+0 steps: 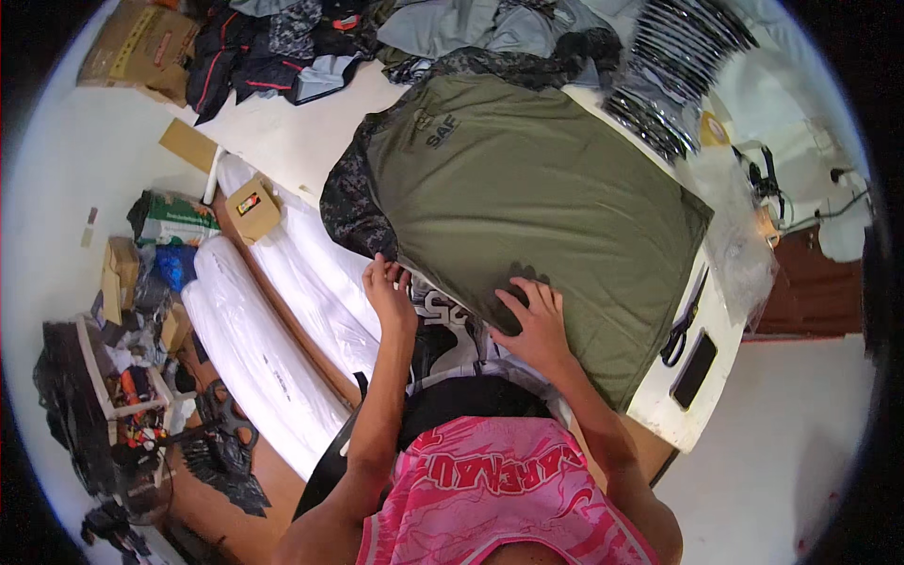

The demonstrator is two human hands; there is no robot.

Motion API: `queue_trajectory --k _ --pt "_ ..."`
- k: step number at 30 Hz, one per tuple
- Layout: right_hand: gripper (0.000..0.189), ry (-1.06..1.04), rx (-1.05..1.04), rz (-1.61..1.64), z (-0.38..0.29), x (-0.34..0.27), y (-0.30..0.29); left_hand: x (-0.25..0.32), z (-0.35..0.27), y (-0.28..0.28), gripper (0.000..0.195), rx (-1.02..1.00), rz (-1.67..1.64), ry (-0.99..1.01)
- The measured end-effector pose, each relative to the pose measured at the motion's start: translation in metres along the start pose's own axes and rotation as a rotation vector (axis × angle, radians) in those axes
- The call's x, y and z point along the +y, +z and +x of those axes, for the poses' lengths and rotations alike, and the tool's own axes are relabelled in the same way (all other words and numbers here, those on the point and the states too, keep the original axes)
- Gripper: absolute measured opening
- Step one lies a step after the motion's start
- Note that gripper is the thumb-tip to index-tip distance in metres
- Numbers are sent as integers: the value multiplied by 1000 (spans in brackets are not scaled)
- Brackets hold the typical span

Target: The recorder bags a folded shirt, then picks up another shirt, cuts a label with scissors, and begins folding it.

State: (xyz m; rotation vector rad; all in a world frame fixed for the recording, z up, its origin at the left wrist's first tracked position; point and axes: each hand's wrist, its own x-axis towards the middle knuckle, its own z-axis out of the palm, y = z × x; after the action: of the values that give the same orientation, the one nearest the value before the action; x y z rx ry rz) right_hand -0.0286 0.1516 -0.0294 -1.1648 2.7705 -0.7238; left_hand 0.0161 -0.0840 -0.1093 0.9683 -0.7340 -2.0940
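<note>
An olive-green shirt (522,183) lies spread over the white table, with dark printed lettering near its upper left. Its camouflage-patterned sleeve (349,191) falls along the left side. My left hand (392,293) pinches the garment's edge between thumb and fingers, just below the sleeve. On the near part of the green fabric, my right hand (533,321) rests with its fingers spread, palm down. Below the near edge, between my forearms, part of a black and grey printed garment (445,332) shows on my lap.
Black-handled scissors (681,335) and a dark smartphone (694,371) lie on the table's right edge. Plastic-wrapped white rolls (272,360) stand left of me. Heaped garments (487,25) and bagged stacks (660,78) occupy the far side. A small cardboard box (253,210) sits on the rolls.
</note>
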Motion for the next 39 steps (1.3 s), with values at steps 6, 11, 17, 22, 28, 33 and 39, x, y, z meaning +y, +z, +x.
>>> queue_trajectory --k 6,11,17,22,28,33,39 --pt "64 49 -46 -2 -43 3 -5 20 55 -33 33 -29 -510 -338" --pt "66 145 -40 20 -87 16 -23 55 70 -15 41 -7 -519 -298" --pt "52 212 121 27 -127 31 -31 69 32 39 54 -208 150 587" --pt "21 657 386 317 -153 61 -60 87 5 103 56 -364 464 799" --pt "14 694 598 330 -138 138 -95 89 11 198 57 -636 972 1110" --pt "16 631 647 169 -106 178 -112 40 42 255 72 -670 1352 1036" --pt "32 584 493 -289 -97 174 -106 -35 52 194 79 -919 1599 888"
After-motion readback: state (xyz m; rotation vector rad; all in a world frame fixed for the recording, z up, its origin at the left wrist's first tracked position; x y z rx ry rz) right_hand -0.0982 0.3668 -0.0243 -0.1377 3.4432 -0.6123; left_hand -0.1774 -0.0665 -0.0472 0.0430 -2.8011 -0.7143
